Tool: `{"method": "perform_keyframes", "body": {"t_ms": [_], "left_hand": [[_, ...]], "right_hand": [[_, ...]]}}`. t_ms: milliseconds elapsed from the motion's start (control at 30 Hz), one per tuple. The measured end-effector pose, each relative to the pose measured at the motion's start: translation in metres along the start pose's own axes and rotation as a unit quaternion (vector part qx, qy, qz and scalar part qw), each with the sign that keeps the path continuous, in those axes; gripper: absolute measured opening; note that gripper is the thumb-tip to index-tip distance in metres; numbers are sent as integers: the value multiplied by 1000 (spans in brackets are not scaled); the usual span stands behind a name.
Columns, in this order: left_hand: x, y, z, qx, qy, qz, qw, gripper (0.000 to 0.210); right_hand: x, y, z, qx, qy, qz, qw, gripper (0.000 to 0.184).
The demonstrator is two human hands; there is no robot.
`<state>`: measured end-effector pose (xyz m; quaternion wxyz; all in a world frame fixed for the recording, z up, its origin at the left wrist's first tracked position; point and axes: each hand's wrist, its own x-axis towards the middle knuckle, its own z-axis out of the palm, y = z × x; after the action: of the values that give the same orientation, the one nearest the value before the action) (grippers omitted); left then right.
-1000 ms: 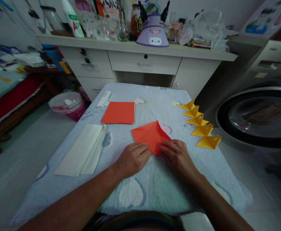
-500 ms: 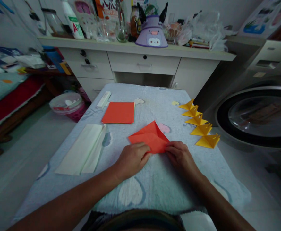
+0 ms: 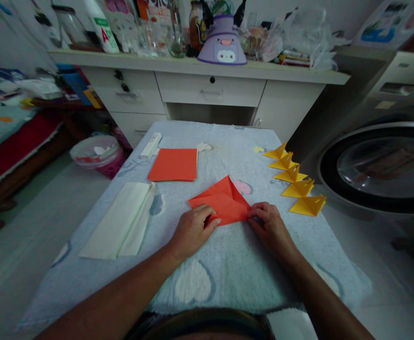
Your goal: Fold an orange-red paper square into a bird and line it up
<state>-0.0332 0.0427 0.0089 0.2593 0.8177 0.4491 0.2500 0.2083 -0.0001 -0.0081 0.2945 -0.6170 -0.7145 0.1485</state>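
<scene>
A partly folded sheet of orange origami paper (image 3: pixel 224 200) lies on the cloth-covered table in front of me, one corner pointing away and a fold standing slightly up on its right. My left hand (image 3: pixel 197 229) pinches its lower left edge between thumb and fingers. At the right corner, the fingertips of my right hand (image 3: pixel 269 224) close on the paper. Beyond my left hand rests a stack of square orange paper (image 3: pixel 174 165). Several folded yellow paper pieces (image 3: pixel 306 206) stand in a row along the table's right side.
A folded pale paper or cloth (image 3: pixel 120 222) lies at the left, with a small white box (image 3: pixel 150 145) behind it. White drawers (image 3: pixel 212 89) stand past the far edge, a washing machine (image 3: pixel 380 165) at the right, a pink bin (image 3: pixel 99 153) on the floor at left.
My left fingers have shifted slightly up and left along the paper's near edge. The right hand has moved a little outward, still at the right corner. The view has tilted slightly.
</scene>
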Motion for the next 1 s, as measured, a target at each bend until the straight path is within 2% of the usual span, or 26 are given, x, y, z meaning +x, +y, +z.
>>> {"method": "perform_keyframes", "body": {"t_ms": [167, 333, 533, 667, 733, 833, 1000], "left_hand": [[-1, -2, 1, 25, 19, 6, 999, 11], [-1, -4, 3, 27, 15, 6, 1000, 12], [-2, -2, 2, 29, 8, -32, 999, 11], [-3, -3, 2, 6, 11, -53, 998, 3], [-3, -5, 3, 0, 22, -56, 998, 13], [-3, -6, 5, -2, 36, -55, 998, 24], [-2, -4, 4, 46, 17, -6, 999, 9]], "right_hand": [[1, -3, -2, 7, 6, 20, 1000, 19], [2, -2, -2, -1, 3, 32, 999, 15], [2, -1, 0, -24, 15, 40, 999, 11], [2, -3, -1, -32, 10, 39, 999, 8], [3, -3, -2, -36, 3, 43, 998, 7], [6, -3, -3, -36, -11, 51, 998, 6], [8, -5, -3, -38, -11, 64, 997, 6]]}}
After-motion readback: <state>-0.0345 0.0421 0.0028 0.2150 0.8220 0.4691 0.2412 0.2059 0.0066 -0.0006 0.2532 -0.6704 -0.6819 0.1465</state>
